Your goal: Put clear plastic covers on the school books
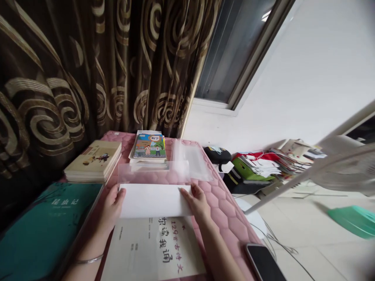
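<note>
An open book (146, 249) with Chinese characters on its pale page lies right in front of me on a pink quilted surface. Its raised white cover (155, 200) is pinched at the left edge by my left hand (113, 203) and at the right edge by my right hand (197, 201). Behind the white cover a clear plastic film (152, 170) stands up. Whether the film is around the cover or only behind it, I cannot tell. More clear plastic sleeves (197, 162) lie beyond my right hand. A bracelet circles my left wrist.
A teal book (52, 222) lies left, with a stack of cream books (95, 160) behind it. Textbooks (149, 146) are piled at the back. A phone (263, 261) rests at the right edge. A fan (293, 183) and a green basin (354, 220) stand beyond.
</note>
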Demonstrator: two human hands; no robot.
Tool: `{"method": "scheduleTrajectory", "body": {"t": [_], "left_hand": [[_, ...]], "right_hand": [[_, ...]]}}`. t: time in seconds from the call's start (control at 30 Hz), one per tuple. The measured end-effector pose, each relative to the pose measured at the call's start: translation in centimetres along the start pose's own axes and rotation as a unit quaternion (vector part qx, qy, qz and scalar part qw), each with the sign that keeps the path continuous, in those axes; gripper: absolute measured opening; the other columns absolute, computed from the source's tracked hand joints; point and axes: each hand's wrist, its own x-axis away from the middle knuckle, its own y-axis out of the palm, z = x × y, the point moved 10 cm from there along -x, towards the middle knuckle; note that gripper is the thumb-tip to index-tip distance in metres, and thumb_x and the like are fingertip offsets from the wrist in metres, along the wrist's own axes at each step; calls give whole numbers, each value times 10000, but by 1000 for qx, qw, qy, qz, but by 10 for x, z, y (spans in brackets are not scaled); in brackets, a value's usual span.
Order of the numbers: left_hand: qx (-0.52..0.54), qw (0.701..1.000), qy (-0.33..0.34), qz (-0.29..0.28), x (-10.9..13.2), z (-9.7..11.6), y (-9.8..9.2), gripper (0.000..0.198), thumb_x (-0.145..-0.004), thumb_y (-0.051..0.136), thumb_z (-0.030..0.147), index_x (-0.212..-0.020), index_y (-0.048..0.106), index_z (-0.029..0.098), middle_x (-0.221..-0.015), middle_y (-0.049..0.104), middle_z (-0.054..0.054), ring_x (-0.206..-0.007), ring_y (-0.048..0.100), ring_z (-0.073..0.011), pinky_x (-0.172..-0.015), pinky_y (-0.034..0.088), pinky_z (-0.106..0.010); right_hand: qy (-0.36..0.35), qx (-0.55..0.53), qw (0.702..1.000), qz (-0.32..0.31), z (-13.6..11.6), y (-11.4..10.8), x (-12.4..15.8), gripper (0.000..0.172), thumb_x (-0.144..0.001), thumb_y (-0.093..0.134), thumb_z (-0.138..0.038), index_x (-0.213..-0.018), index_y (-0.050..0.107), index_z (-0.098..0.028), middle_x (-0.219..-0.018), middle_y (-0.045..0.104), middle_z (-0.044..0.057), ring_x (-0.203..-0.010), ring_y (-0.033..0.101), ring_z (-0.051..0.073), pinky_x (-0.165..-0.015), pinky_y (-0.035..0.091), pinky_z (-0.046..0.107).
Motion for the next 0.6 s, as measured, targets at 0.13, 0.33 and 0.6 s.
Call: {"method": "scheduleTrajectory", "body": {"t": [0.13,0.33,0.6], "left_hand": [[-23,1000,7,-8,3,4,0,505,-716,643,636,-978,604,207,-915,730,-66,-797,673,-238,-655,528,-296],[20,1000,5,-21,6,9,5,554,-667,731,561,-1052,599,186,-944,733,-74,-830,690,-251,-684,542,-311],[28,999,10,-18,7,10,5,592,-662,730,588,-1062,586,176,-980,734,-89,-881,694,-271,-718,550,-339]], "right_hand": [[13,-21,1000,8,2,0,0,480,-525,838,-533,-750,591,-188,-683,607,-14,-619,510,137,-569,416,249],[25,-53,998,11,5,0,1,510,-479,863,-548,-715,581,-196,-645,597,-17,-593,507,140,-545,413,253],[52,-91,994,-14,5,4,5,512,-506,862,-553,-706,559,-191,-670,617,-3,-591,513,138,-551,409,255]]}}
